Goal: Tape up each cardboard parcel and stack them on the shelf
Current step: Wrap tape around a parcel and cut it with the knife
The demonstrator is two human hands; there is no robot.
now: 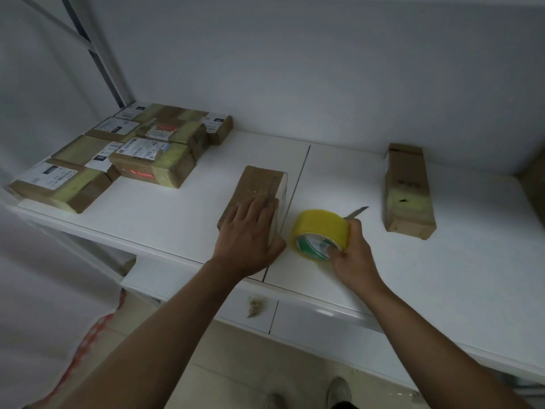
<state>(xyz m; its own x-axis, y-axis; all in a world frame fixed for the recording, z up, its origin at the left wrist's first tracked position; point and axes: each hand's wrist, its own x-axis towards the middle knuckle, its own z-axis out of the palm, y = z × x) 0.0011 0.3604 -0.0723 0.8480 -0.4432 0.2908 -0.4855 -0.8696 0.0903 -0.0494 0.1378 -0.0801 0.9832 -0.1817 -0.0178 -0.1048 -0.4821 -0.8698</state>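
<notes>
— Parcel (257, 192) first: where is it in the head view?

— I see the small cardboard parcel lying flat on the white shelf top (413, 276), near the front edge and about in the middle. It lies just left of a thin seam in the shelf top.

— What is the left hand doing?

— The left hand (250, 237) lies on the near end of the parcel. Its fingers are straight and spread a little, pressing down flat. They are not curled round anything.

— And the right hand?

— The right hand (351, 252) grips a yellow tape roll (320, 233), which stands on its edge just right of the parcel. The fingers wrap over the top of the roll and the thumb goes into the green core. A thin grey blade (358, 212) sticks out past the fingers. I cannot tell if the hand holds it too.

— Any more boxes?

— Yes. A pile of taped parcels with labels (124, 156) sits at the far left of the shelf top. One long cardboard box (408, 191) lies by itself at the right, well apart from the hands.
</notes>
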